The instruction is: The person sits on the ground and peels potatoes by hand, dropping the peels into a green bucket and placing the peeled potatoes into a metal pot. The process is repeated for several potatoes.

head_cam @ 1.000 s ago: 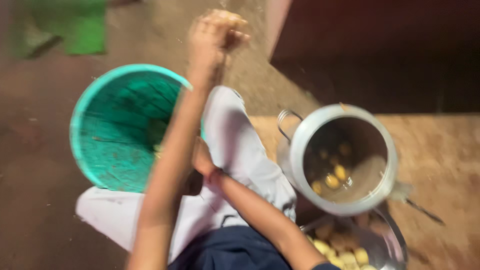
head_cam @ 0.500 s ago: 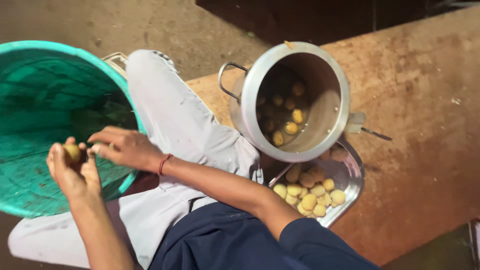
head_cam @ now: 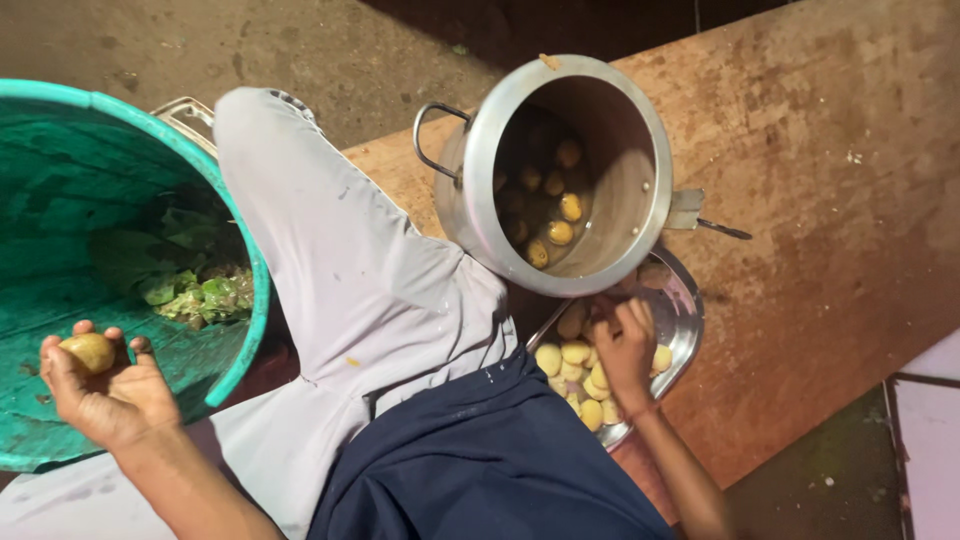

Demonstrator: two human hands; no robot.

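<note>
Head view — left hand holding potato, right hand among peeled potatoes

The left hand is raised palm up with curled fingers, while the right hand reaches down.

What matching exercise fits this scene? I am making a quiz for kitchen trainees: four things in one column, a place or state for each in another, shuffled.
Things:
1. left hand
2. right hand
3. metal pot
4. green tub

Places or states:
A. holds leafy scraps
B. reaches into the steel tray of peeled potatoes
C. stands on the wooden board, potatoes in water inside
D. grips one potato over the tub

Pairs: 1-D, 2-B, 3-C, 4-A
</note>
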